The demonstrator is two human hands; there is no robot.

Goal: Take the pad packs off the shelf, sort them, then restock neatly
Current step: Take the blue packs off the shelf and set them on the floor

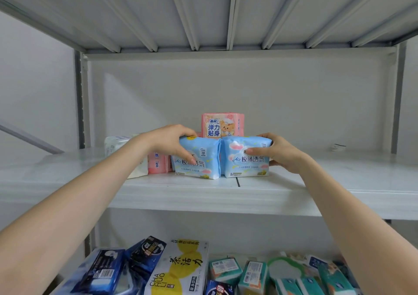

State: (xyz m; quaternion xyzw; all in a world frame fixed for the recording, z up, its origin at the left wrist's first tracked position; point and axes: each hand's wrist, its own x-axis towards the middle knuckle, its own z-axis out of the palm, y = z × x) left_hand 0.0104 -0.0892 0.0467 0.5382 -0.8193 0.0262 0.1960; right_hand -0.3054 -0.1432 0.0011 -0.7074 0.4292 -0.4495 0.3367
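Note:
Two light-blue pad packs stand side by side near the front of the white shelf (203,192). My left hand (172,142) grips the left blue pack (199,168) at its top left corner. My right hand (279,152) holds the right blue pack (243,168) by its right side. Behind them a pink pad pack (222,126) with a bear picture stands upright. A smaller pink pack (158,163) and a white pack (113,144) sit to the left, partly hidden by my left forearm.
The shelf board stretches bare to the right, with a small dark mark (338,146) near the back right corner. On the lower shelf lie dark blue packs (101,272), a white and yellow pack (181,267) and several green tissue packs (253,276).

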